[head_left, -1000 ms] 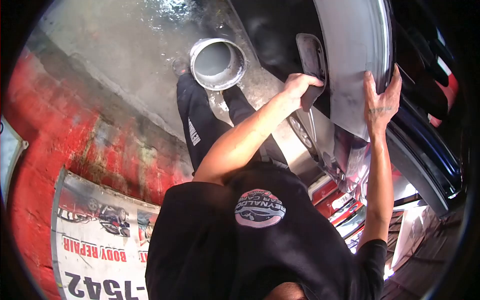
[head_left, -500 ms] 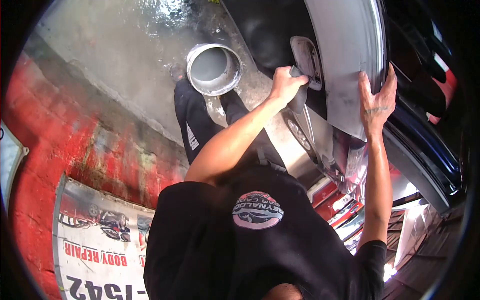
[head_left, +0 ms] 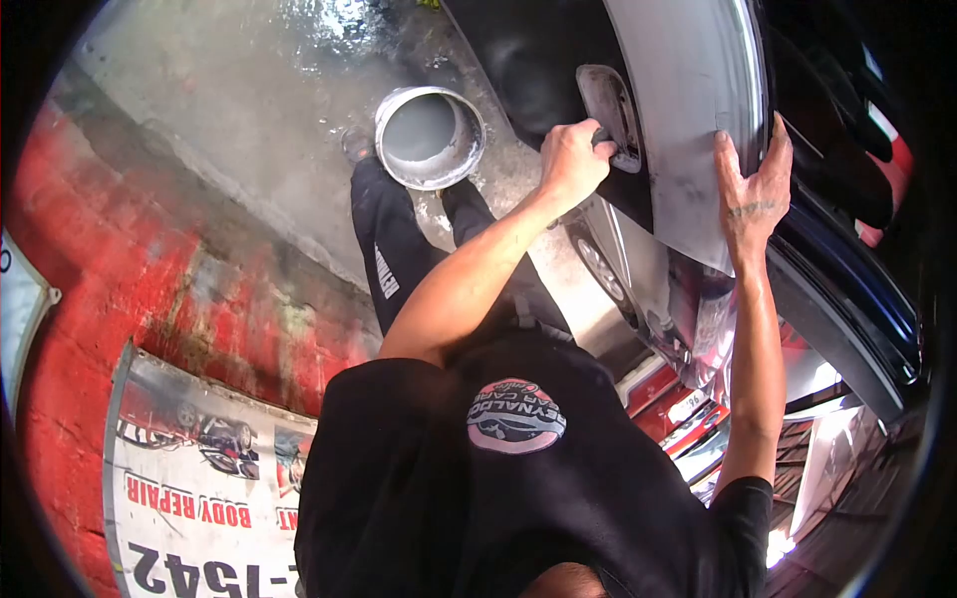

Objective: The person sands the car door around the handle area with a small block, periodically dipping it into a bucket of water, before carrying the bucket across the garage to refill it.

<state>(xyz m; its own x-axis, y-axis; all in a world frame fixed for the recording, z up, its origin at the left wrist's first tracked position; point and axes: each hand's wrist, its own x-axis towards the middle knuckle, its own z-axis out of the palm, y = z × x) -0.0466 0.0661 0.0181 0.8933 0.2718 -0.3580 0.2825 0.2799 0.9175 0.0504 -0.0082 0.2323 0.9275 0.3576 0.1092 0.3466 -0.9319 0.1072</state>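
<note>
My left hand (head_left: 576, 162) is closed around a dark grey piece of sandpaper (head_left: 601, 137), mostly hidden by the fingers. It is at the lower end of an oval handle recess (head_left: 598, 90) in a car door (head_left: 528, 60). The door is black there, with a dull grey band (head_left: 678, 90) toward its edge. On the far side, my right hand (head_left: 755, 194) grips that edge, thumb on the grey face and fingers over the rim.
A whitish bucket (head_left: 381, 130) of cloudy grey water stands on the wet concrete floor (head_left: 249, 90) by my feet. A red wall (head_left: 80, 329) and a printed sign (head_left: 199, 498) are at left. Another car (head_left: 638, 289) stands beyond the door.
My left hand has moved slightly up and left along the handle recess. The grey sheet hung below the fingers before; now only a small part shows. My right hand stays on the door edge.
</note>
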